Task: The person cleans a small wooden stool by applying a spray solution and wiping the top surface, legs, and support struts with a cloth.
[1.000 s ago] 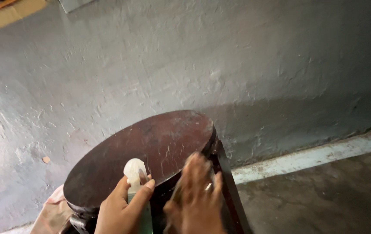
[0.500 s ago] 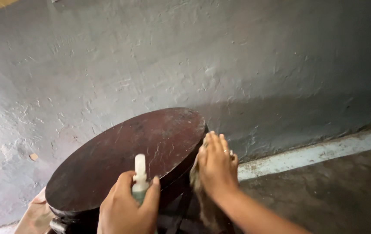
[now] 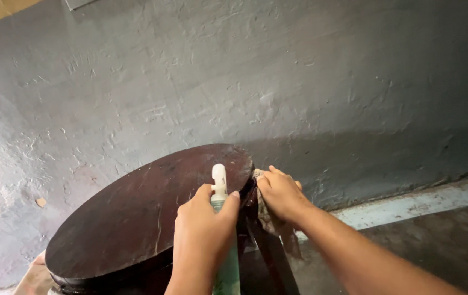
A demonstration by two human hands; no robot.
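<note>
Right hand shifted from lower on the side of the round wooden stool up to the far right rim of its dark seat, now pressing a grey-brown rag against the edge there; grip clenched over the cloth, rest of the rag hanging down beside a stool leg. Left hand moved up and right as well, wrapped around a pale green spray bottle, its white nozzle standing above the fingers and over the seat. Judged from that: wiping carried round from the side to the rim, sprayer kept ready. Seat top scratched and dull, tilted in view, close to the rough grey wall. Pale painted strip at the wall's foot, dark floor to the right. A bit of pinkish cloth seen at the lower left under the stool. Wall close behind the seat, leaving little room on the far side.
</note>
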